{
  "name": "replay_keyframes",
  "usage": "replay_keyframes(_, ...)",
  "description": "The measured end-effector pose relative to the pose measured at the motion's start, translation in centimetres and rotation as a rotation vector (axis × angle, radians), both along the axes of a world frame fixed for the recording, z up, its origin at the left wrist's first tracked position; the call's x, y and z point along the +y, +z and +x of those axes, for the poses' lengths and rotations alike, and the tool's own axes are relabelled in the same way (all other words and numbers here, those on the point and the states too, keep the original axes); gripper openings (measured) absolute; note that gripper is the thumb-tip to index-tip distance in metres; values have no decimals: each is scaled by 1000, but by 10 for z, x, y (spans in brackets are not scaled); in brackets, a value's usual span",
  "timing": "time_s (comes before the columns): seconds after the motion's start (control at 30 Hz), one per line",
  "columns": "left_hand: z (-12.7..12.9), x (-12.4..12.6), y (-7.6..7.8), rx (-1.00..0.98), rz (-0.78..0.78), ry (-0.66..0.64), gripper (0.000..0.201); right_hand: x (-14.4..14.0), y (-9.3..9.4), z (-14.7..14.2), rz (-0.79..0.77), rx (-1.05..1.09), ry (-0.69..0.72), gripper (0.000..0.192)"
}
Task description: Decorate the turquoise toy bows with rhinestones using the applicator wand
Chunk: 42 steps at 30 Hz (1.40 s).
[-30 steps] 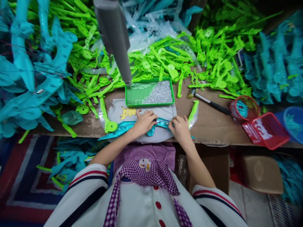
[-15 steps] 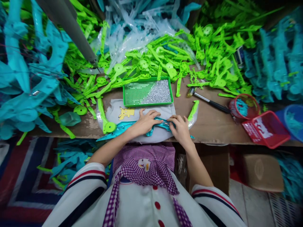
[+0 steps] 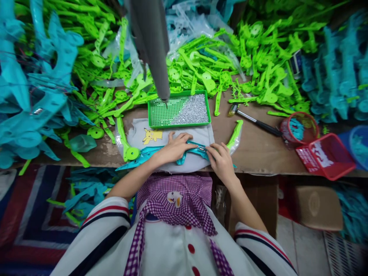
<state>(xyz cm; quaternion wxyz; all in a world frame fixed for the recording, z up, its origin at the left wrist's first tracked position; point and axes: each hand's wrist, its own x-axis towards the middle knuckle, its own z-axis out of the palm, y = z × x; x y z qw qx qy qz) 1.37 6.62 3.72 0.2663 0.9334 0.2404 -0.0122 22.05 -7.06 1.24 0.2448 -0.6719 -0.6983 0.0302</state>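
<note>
A long blue plastic part (image 3: 146, 153) lies across a light grey cloth (image 3: 184, 132) at the table's front edge. Bent over its middle, my left hand (image 3: 174, 148) holds it down, the thumb side pointing along it to the right. My right hand (image 3: 222, 160) pinches at the part's right section, beside a small shiny metal piece (image 3: 201, 148) set in it. Whether those fingertips hold something small is hidden. Just beyond stands a green tray (image 3: 150, 111) of small silvery screw-like pieces (image 3: 193, 111). Over it hangs a grey tool (image 3: 156, 57) with a thin tip, like an electric screwdriver.
Green plastic parts (image 3: 198, 69) are heaped behind the tray; blue parts (image 3: 34, 111) are piled at the left. A hammer (image 3: 255, 122), red baskets (image 3: 339, 153) and a blue container (image 3: 359, 143) are at the right. Two green curved pieces (image 3: 123, 140) flank the cloth.
The grey hanging tool has swung right, from left of the tray to over it. My right hand has shifted slightly right along the blue part; my left hand stays on it.
</note>
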Motion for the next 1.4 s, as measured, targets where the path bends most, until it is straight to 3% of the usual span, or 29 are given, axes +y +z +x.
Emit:
replay_keyframes(0.17,1,1,-1,-24,-30,17,52,3,2,1,-71,11,16,25)
replay_keyframes(0.4,2,3,2,6,-94,44,42,0,1,0,5,21,24,21)
replay_keyframes(0.77,17,27,3,74,-65,0,36,6,-3,-13,-27,56,-84,24)
replay_keyframes(0.9,7,18,0,49,-50,32,39,5,10,-5,-46,96,-20,27)
replay_keyframes(0.97,2,13,-2,34,-30,48,40,13,29,22,-8,153,31,26)
replay_keyframes(1.03,-1,10,-5,32,-8,61,39,31,54,71,87,182,-49,26)
replay_keyframes(1.13,-2,9,-9,30,25,71,39,68,88,175,148,121,-296,24)
replay_keyframes(1.2,-1,9,-10,16,41,86,38,87,102,246,4,15,-643,30)
replay_keyframes(1.23,0,7,-11,11,44,97,38,93,105,276,-99,-30,-834,38)
replay_keyframes(1.27,0,6,-11,7,45,109,38,96,106,300,-136,-36,-914,46)
replay_keyframes(1.4,2,-5,-10,12,60,146,41,92,90,349,-188,-92,-1111,72)
